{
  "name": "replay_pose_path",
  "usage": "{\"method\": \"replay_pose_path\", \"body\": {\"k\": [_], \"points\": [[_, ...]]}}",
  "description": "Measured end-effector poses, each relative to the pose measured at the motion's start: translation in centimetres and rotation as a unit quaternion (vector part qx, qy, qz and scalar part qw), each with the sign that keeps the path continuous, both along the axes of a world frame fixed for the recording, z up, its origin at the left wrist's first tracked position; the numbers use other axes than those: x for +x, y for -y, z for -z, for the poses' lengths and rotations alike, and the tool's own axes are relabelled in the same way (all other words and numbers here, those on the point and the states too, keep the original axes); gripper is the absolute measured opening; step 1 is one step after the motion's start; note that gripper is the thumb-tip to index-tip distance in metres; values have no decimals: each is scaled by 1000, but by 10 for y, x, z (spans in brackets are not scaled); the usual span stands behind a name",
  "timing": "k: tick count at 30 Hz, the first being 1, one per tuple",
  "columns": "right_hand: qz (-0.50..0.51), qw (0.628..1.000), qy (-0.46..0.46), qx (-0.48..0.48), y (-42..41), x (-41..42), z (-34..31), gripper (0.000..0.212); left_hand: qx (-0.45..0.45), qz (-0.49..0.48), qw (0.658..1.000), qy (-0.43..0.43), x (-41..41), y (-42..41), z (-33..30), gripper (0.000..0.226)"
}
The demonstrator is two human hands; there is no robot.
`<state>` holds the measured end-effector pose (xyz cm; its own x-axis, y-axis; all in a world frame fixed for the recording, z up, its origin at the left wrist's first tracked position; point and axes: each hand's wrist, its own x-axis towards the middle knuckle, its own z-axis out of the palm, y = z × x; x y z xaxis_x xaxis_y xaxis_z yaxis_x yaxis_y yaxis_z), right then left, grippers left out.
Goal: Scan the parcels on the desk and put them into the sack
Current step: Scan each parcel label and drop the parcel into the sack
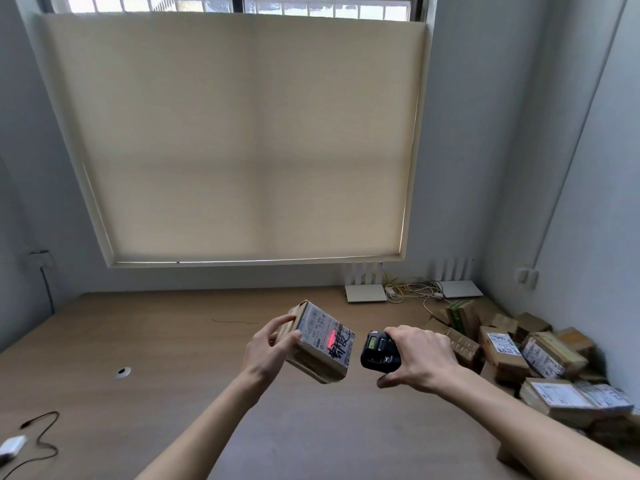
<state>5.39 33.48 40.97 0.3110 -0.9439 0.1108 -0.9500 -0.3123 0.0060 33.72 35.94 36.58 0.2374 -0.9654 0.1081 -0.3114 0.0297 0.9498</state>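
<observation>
My left hand (pixel 268 348) holds a small cardboard parcel (pixel 320 342) above the wooden desk (pixel 173 341), tilted so its white label faces right. A red scan line glows across that label. My right hand (pixel 417 360) grips a black handheld scanner (pixel 376 349) just to the right of the parcel, its head aimed at the label. A pile of several brown parcels (pixel 530 355) with white labels lies on the desk at the right, against the wall. No sack is in view.
Two white routers (pixel 365 292) with a tangle of cables stand at the desk's back right under the blinded window. A cable hole (pixel 123 372) is in the desk at left. A white charger with a black cord (pixel 20 441) lies at the near left.
</observation>
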Motion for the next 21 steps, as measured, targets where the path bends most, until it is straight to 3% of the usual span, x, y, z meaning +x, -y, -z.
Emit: {"method": "replay_pose_path", "body": {"k": [21], "points": [[-27, 1000, -4, -5, 0, 8, -7, 81, -6, -38, 999, -30, -3, -27, -15, 46]]}}
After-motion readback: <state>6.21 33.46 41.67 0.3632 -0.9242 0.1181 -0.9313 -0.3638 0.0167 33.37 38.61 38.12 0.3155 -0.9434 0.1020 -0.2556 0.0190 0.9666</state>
